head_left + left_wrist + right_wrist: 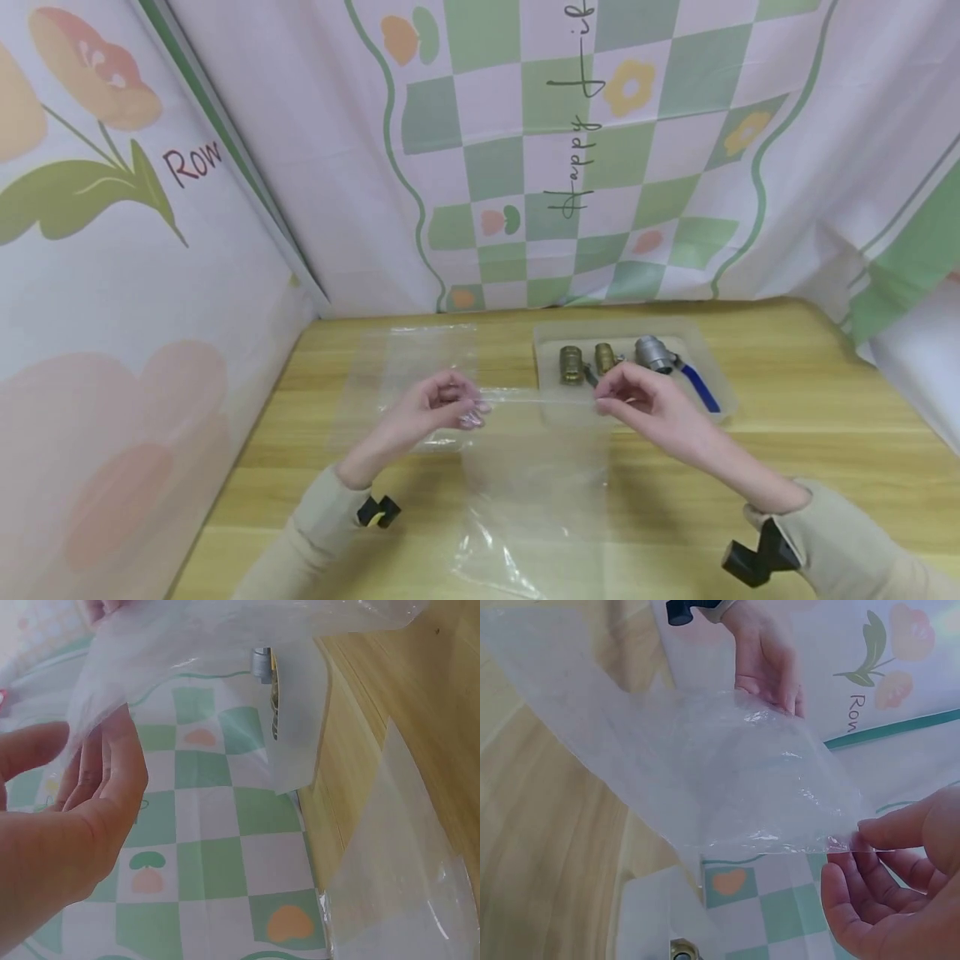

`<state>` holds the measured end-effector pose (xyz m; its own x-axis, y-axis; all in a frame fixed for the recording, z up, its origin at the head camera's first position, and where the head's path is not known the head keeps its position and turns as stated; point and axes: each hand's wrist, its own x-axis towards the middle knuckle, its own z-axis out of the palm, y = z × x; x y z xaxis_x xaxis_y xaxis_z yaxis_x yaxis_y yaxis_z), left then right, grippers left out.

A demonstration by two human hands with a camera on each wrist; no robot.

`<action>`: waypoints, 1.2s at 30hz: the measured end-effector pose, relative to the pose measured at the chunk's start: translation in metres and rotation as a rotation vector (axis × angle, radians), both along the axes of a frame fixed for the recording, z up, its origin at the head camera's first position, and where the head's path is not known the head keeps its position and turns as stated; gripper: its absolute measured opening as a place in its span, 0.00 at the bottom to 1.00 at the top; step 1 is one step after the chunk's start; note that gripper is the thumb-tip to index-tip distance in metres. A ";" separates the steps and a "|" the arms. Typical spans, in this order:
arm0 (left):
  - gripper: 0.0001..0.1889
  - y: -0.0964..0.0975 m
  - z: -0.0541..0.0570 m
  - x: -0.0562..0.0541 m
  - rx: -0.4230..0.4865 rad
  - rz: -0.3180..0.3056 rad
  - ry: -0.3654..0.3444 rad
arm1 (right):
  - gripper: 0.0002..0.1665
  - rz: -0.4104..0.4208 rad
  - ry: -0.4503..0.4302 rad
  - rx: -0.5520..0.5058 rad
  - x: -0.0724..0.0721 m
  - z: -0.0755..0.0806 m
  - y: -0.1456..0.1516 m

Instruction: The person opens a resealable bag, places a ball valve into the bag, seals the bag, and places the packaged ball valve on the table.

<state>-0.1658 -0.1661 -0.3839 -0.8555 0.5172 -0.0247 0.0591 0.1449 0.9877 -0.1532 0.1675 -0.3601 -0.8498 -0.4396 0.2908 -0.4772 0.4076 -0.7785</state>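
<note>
A clear plastic bag [536, 483] hangs between both hands over the table, its upper edge stretched from one hand to the other. My left hand [420, 421] pinches one upper corner between thumb and fingers. The opposite corner is gripped by my right hand [660, 412], thumb against fingertips, as the right wrist view shows up close on the bag [757, 780]. Behind the right hand stands a translucent plastic tray [637, 329]. In it lie two brass valves [571, 365] and a silver ball valve [654, 353] with a blue handle [699, 385].
Another clear plastic bag [367, 383] lies flat on the wooden table [810, 400], left of the tray. Printed curtains [360, 167] close off the back and the sides. Each wrist carries a small black camera mount [761, 554].
</note>
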 end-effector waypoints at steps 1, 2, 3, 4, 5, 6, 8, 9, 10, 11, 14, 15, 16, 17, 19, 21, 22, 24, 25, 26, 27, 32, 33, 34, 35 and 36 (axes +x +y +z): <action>0.19 0.001 0.000 0.000 -0.011 -0.002 0.003 | 0.05 0.003 0.011 0.003 -0.001 0.000 0.000; 0.20 0.002 0.000 0.001 -0.024 -0.003 0.006 | 0.05 0.007 0.023 0.009 -0.001 0.000 0.000; 0.20 0.004 0.001 0.001 -0.041 -0.007 0.014 | 0.05 0.009 0.033 0.015 -0.001 -0.001 0.000; 0.21 0.005 0.001 0.001 -0.061 -0.012 0.028 | 0.05 0.011 0.043 0.023 -0.002 -0.001 0.000; 0.20 0.006 0.001 0.002 -0.079 -0.017 0.042 | 0.06 0.011 0.056 0.033 -0.002 -0.001 0.000; 0.20 0.008 0.001 0.002 -0.097 -0.020 0.057 | 0.06 0.012 0.072 0.042 -0.003 -0.001 0.000; 0.17 0.010 0.001 0.002 -0.121 -0.027 0.089 | 0.08 0.013 0.115 0.064 -0.003 -0.001 -0.002; 0.16 0.011 0.000 0.002 -0.127 -0.027 0.105 | 0.09 0.015 0.136 0.074 -0.004 -0.001 -0.002; 0.16 0.011 0.000 0.003 -0.129 -0.024 0.115 | 0.10 0.019 0.158 0.082 -0.004 -0.001 -0.003; 0.15 0.012 0.000 0.003 -0.124 -0.021 0.121 | 0.11 0.025 0.178 0.088 -0.004 -0.001 -0.003; 0.14 0.013 0.000 0.005 -0.115 -0.004 0.130 | 0.14 0.045 0.238 0.098 -0.005 -0.001 -0.004; 0.14 0.014 0.000 0.005 -0.113 0.003 0.128 | 0.15 0.052 0.256 0.099 -0.006 -0.001 -0.005; 0.14 0.014 0.001 0.006 -0.110 0.006 0.124 | 0.15 0.057 0.276 0.101 -0.006 -0.002 -0.005; 0.14 0.014 0.001 0.006 -0.109 0.011 0.122 | 0.15 0.060 0.296 0.104 -0.006 -0.002 -0.005; 0.14 0.015 0.002 0.007 -0.109 0.017 0.118 | 0.16 0.063 0.337 0.116 -0.006 -0.002 -0.005; 0.13 0.016 0.003 0.008 -0.114 0.022 0.120 | 0.17 0.062 0.361 0.126 -0.006 -0.002 -0.005; 0.13 0.016 0.003 0.008 -0.117 0.023 0.124 | 0.17 0.059 0.370 0.134 -0.006 -0.002 -0.005; 0.13 0.016 0.003 0.009 -0.119 0.025 0.130 | 0.17 0.055 0.386 0.145 -0.006 -0.002 -0.006; 0.13 0.016 0.003 0.009 -0.118 0.024 0.131 | 0.18 0.054 0.393 0.150 -0.007 -0.002 -0.006; 0.13 0.016 0.003 0.009 -0.117 0.026 0.128 | 0.18 0.051 0.403 0.154 -0.007 -0.002 -0.006; 0.13 0.017 0.003 0.009 -0.115 0.025 0.127 | 0.18 0.051 0.414 0.158 -0.007 -0.002 -0.006; 0.13 0.017 0.002 0.010 -0.106 0.023 0.113 | 0.19 0.050 0.483 0.163 -0.008 -0.003 -0.006; 0.13 0.016 0.002 0.011 -0.105 0.020 0.114 | 0.19 0.053 0.495 0.161 -0.009 -0.003 -0.006; 0.13 0.016 0.002 0.011 -0.105 0.019 0.115 | 0.19 0.055 0.505 0.159 -0.009 -0.004 -0.006; 0.13 0.016 0.001 0.011 -0.104 0.016 0.116 | 0.20 0.057 0.518 0.158 -0.008 -0.004 -0.006; 0.14 0.016 0.001 0.012 -0.105 0.013 0.120 | 0.20 0.061 0.528 0.155 -0.008 -0.004 -0.007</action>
